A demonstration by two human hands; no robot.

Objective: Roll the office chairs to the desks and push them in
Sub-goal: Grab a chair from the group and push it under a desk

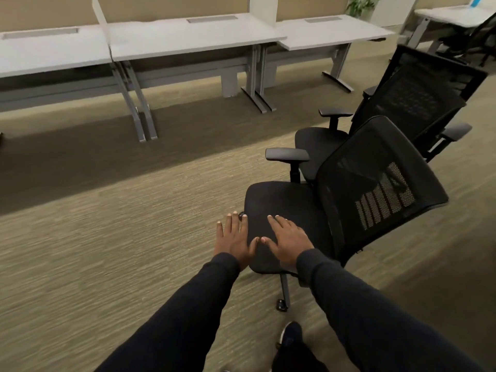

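A black mesh-back office chair [284,202] stands on the carpet in front of me, its seat turned toward me and to the left. My right hand [288,237] hovers flat over the seat's near edge, fingers spread. My left hand [233,238] is open just left of the seat's edge, over the carpet. A second black office chair [410,103] stands right behind the first, to the right. Three white desks [188,38] line the far wall, with no chairs at them.
Grey metal desk legs [145,122] reach down to the carpet. A caster and base arm [284,296] of the near chair stick out toward my shoe [291,334]. Another desk and a dark chair [467,36] stand at the far right, a plant behind.
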